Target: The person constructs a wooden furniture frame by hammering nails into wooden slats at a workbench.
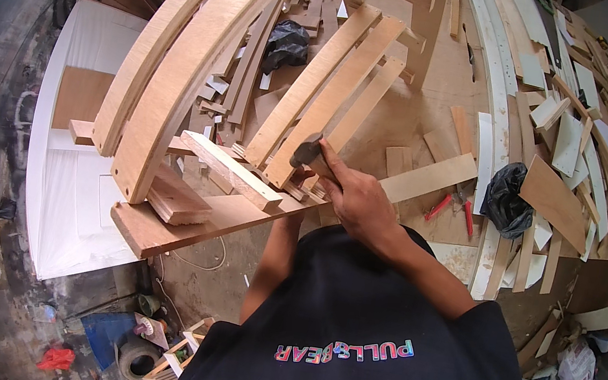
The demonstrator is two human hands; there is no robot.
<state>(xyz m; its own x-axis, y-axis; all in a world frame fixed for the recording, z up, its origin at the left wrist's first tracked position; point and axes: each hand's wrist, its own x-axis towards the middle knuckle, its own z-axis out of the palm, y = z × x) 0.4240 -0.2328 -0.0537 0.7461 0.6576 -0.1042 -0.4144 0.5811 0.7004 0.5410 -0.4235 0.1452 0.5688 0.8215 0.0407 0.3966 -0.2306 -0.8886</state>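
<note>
My right hand (366, 202) is closed around a hammer, its dark head (308, 151) just above the near end of a pale wooden slat (334, 99). This slat is one of several in a slatted wooden frame. My left hand (290, 218) is low beside the frame, near that slat's lower end; the board and slats hide most of its fingers, so its grip cannot be made out. A long reddish board (178, 232) runs beneath the slats. On it lie a short pale batten (231, 171) and a short wooden block (177, 200).
Two long curved wooden rails (188, 68) rise at the left. Red-handled pliers (468, 216) lie on the plywood table (438, 68) at the right, near a black plastic bag (507, 200). Wood offcuts (566, 140) are heaped beyond. A white panel (73, 193) stands to the left.
</note>
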